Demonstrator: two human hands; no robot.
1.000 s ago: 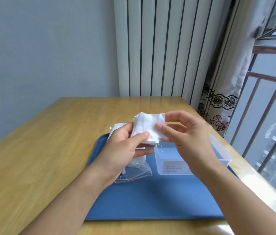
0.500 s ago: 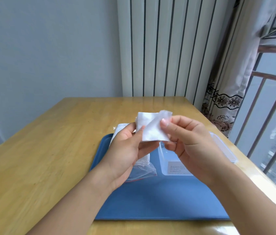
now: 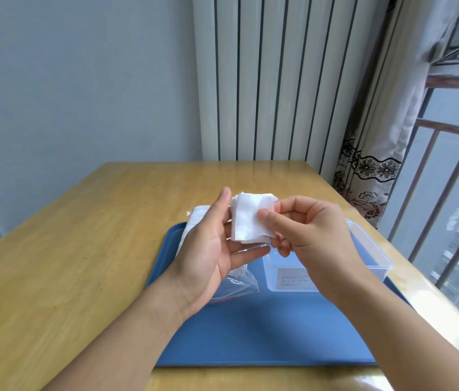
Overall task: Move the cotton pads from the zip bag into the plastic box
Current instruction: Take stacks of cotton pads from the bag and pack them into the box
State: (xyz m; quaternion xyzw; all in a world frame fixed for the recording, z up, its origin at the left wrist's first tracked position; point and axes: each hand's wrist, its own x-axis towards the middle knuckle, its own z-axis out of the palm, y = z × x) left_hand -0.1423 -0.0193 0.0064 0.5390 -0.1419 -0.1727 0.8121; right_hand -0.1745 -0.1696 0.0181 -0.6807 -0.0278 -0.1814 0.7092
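Holding over your blue tray point(image 3: 265, 331): left hand point(image 3: 208, 249) open, steadying; right hand point(image 3: 307, 235) pinching the cotton pad stack point(image 3: 246, 218) above the zip bag point(image 3: 236, 285), likely for the empty plastic box point(image 3: 372, 249) just right.

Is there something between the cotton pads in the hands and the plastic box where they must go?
Nothing visible blocks the way. The cotton pads are pinched by the right hand, with the left hand open beside them. The plastic box sits lidless just below on the blue tray.
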